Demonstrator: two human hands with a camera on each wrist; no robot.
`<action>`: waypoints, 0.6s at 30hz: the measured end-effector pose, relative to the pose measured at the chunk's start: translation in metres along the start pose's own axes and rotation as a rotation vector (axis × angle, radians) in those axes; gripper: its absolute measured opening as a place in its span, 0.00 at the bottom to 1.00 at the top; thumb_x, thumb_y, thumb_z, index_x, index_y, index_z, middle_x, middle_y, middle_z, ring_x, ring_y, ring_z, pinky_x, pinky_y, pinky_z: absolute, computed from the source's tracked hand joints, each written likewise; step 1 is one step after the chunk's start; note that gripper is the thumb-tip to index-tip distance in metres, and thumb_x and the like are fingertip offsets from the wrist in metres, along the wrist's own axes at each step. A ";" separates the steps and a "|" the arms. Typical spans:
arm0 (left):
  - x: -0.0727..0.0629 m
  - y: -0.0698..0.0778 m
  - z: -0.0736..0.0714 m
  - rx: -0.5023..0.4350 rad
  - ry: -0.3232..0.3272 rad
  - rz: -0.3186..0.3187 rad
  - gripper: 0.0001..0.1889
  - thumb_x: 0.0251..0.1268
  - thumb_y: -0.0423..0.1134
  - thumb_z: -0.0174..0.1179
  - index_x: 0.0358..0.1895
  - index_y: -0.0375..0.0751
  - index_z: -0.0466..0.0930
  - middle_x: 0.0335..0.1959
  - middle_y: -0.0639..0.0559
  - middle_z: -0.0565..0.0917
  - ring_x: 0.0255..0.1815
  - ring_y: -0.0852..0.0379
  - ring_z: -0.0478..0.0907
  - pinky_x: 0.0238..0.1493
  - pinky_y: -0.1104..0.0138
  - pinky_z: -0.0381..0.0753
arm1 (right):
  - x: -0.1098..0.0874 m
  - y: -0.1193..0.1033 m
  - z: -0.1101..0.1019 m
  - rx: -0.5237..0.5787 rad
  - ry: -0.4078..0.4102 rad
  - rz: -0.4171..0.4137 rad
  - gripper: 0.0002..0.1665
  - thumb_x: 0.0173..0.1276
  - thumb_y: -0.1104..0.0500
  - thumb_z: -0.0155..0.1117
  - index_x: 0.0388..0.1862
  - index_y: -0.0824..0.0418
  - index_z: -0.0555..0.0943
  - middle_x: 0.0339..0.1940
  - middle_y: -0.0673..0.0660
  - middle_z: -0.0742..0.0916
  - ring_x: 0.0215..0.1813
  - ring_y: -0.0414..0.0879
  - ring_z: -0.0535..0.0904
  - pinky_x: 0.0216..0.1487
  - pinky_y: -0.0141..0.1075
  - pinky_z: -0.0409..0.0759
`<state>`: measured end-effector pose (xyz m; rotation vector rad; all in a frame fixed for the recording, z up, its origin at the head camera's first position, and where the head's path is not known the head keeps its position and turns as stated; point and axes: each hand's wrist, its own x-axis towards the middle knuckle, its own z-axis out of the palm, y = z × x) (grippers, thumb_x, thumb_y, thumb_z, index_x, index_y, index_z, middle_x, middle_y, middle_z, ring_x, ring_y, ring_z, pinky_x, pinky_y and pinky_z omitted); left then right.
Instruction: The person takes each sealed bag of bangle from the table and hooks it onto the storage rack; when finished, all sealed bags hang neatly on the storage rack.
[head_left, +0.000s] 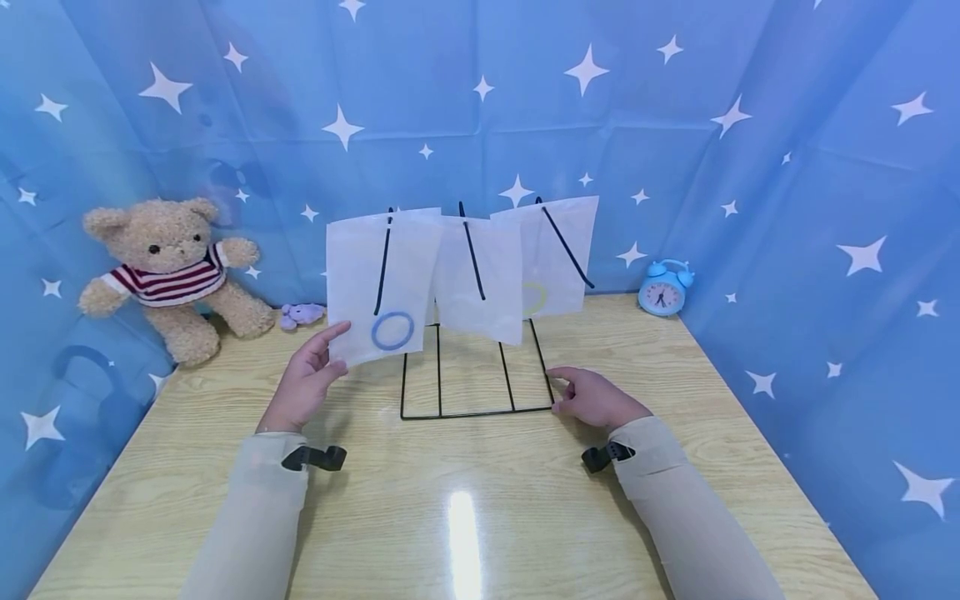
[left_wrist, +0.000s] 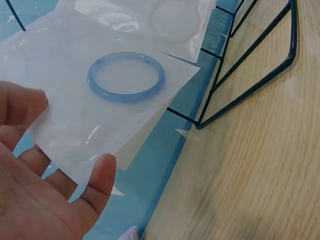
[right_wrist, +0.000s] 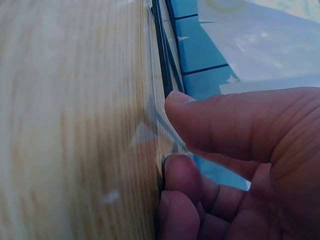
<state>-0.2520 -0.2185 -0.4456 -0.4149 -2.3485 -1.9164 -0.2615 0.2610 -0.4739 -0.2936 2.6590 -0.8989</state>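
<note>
Three clear plastic bags hang from the hooks of a black wire display rack (head_left: 472,414) on the table. The left bag (head_left: 356,267) holds a blue ring-shaped bangle (head_left: 393,331); a pale ring shows faintly in the middle bag (left_wrist: 175,20). Inside the right bag (head_left: 573,250) is a yellowish ring (head_left: 535,298). My left hand (head_left: 303,379) is at the left bag's lower left edge, its index finger touching the plastic and its thumb apart from the finger. With curled fingers, my right hand (head_left: 596,396) holds the rack's right front corner.
A teddy bear (head_left: 172,279) in a striped sweater sits at the back left, beside a small purple toy (head_left: 302,315). A blue alarm clock (head_left: 663,292) stands at the back right. Behind the table hangs a blue curtain (head_left: 420,75) with white stars.
</note>
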 end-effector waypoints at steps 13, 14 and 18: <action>0.000 -0.012 -0.004 -0.010 0.015 -0.030 0.31 0.78 0.23 0.49 0.81 0.34 0.62 0.82 0.35 0.64 0.80 0.36 0.62 0.60 0.79 0.73 | 0.006 0.005 0.002 0.039 -0.019 0.003 0.39 0.73 0.56 0.71 0.81 0.57 0.70 0.33 0.56 0.80 0.32 0.49 0.73 0.33 0.41 0.73; -0.001 -0.013 -0.005 -0.009 0.018 -0.032 0.30 0.78 0.23 0.49 0.81 0.34 0.62 0.82 0.35 0.64 0.80 0.36 0.62 0.61 0.79 0.73 | 0.007 0.006 0.002 0.044 -0.019 0.008 0.39 0.74 0.55 0.71 0.80 0.56 0.71 0.35 0.56 0.80 0.33 0.49 0.74 0.33 0.41 0.74; -0.006 -0.018 -0.011 0.007 0.035 -0.064 0.29 0.80 0.27 0.50 0.82 0.35 0.61 0.82 0.36 0.64 0.81 0.37 0.62 0.62 0.78 0.73 | 0.007 0.008 0.003 0.096 -0.045 0.008 0.37 0.77 0.53 0.68 0.81 0.56 0.70 0.40 0.57 0.83 0.36 0.50 0.77 0.35 0.41 0.77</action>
